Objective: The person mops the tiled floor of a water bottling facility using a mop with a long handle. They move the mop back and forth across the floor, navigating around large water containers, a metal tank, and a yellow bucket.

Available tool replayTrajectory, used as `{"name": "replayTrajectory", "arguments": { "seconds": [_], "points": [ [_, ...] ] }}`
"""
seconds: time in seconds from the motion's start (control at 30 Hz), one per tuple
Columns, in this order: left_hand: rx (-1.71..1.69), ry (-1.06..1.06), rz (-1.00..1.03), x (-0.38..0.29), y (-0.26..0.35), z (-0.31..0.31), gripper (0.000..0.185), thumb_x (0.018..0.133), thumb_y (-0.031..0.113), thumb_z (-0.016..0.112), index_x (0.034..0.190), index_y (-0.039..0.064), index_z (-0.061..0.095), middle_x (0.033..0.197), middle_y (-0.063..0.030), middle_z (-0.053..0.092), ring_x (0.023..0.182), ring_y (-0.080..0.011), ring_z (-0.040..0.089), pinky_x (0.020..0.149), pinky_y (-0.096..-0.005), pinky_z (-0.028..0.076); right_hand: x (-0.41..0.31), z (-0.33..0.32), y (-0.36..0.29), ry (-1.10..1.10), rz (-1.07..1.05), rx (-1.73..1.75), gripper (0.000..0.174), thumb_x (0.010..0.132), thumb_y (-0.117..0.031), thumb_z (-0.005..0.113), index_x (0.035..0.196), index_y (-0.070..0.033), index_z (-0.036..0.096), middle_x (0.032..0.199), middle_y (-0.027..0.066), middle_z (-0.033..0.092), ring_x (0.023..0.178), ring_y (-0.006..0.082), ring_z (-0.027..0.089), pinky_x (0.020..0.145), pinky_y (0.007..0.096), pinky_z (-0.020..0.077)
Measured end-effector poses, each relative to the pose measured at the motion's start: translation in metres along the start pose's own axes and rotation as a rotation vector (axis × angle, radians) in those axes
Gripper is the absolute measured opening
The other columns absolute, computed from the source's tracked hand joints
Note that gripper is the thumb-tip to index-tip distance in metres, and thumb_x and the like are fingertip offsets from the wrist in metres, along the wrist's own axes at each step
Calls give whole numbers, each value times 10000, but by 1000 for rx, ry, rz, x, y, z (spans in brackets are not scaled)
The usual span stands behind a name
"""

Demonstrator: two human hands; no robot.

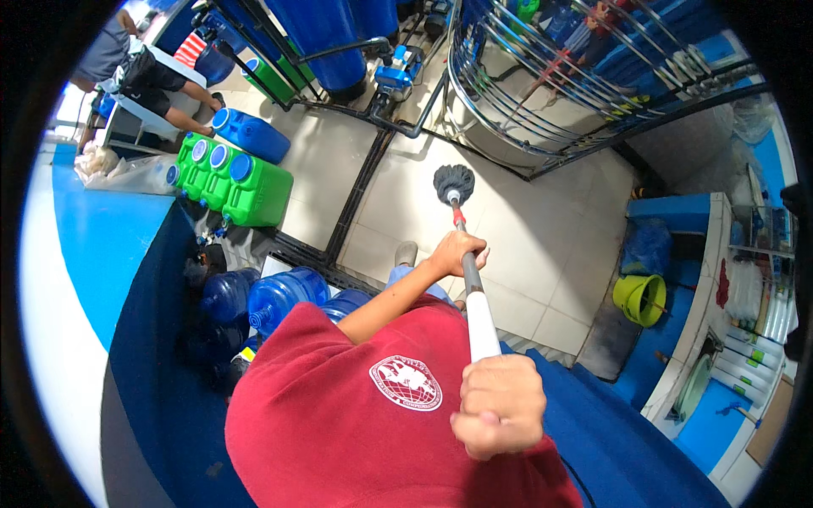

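A long-handled mop lies slanted ahead of me, its dark grey string head (453,183) on the pale floor tiles (406,200). My left hand (458,253) grips the grey metal part of the mop handle (472,277), below a red collar. Closer to my body, my right hand (500,405) is closed round the upper end of the handle, by its white sleeve (483,324). The end of the handle is hidden inside that fist.
Green jerrycans (257,190) and a blue jerrycan (251,134) stand on the left, with blue water bottles (286,295) nearer. A curved metal railing (502,124) is ahead. Yellow-green buckets (638,300) are at right. Another person (149,79) sits at upper left.
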State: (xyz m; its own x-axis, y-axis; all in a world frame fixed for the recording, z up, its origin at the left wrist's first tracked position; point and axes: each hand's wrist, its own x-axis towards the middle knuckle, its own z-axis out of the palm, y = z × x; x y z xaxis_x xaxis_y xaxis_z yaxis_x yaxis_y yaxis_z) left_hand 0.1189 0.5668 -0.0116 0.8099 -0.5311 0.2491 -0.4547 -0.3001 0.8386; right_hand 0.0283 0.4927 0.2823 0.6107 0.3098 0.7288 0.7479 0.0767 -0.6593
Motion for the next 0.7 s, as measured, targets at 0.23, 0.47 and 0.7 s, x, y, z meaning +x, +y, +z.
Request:
{"name": "replayTrajectory", "arguments": {
  "seconds": [0.23,0.47,0.7],
  "points": [
    [-30,-46,-126,29,19,47,257,772,169,555,600,5,459,543,-187,470,550,-399,498,544,-473,402,-56,-60,-7,244,-2,-31,97,641,51,476,715,22,531,491,26,386,364,157,394,361,287,332],
    [-23,-57,-124,35,81,86,251,771,181,563,602,6,502,533,-182,485,514,-366,502,529,-448,405,-71,-136,-42,255,-85,35,102,812,-14,496,730,4,555,478,12,424,354,137,422,352,264,350],
    [17,-280,-182,33,111,112,234,703,224,606,574,29,585,576,-192,572,583,-398,576,567,-471,458,-67,-187,-51,447,-46,135,160,845,-19,479,705,17,547,442,11,455,352,97,436,343,244,387]
  ]
}}
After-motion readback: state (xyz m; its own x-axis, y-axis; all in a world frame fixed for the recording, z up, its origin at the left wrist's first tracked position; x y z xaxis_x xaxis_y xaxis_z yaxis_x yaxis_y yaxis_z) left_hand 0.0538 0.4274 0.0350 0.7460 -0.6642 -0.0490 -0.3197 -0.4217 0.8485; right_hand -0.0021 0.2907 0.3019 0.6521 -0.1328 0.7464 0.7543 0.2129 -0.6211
